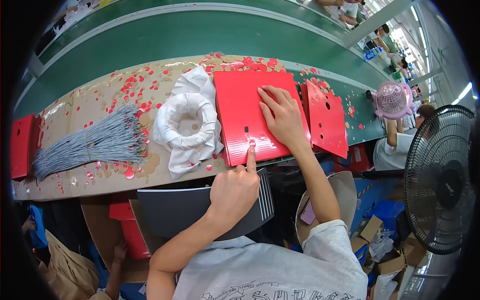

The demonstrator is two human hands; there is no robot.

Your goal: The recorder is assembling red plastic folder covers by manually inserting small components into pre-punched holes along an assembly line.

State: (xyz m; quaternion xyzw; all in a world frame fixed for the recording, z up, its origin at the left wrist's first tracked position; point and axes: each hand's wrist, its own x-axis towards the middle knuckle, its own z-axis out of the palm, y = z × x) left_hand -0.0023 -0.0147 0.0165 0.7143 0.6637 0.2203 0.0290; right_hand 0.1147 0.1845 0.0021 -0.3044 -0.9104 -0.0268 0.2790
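Observation:
A stack of glossy red cardboard sheets (240, 97) lies on the bench in front of me, with a small dark slot near its lower edge. My left hand (235, 187) has its index finger stretched out, the tip touching the top sheet at a small round mark just below that slot. Its other fingers are curled, and nothing shows in them. My right hand (282, 117) lies spread on the right part of the top sheet, fingers pointing up and left. Right of the stack, more red sheets with punched holes (327, 120) lean at a slant.
A ring of white cloth (187, 122) sits left of the stack. Further left lies a bundle of grey cords (92, 142). Red and brown punched discs (130, 172) litter the bench. A black fan (440, 180) stands at right; an open carton (102, 225) is below, near another person's hand (120, 251).

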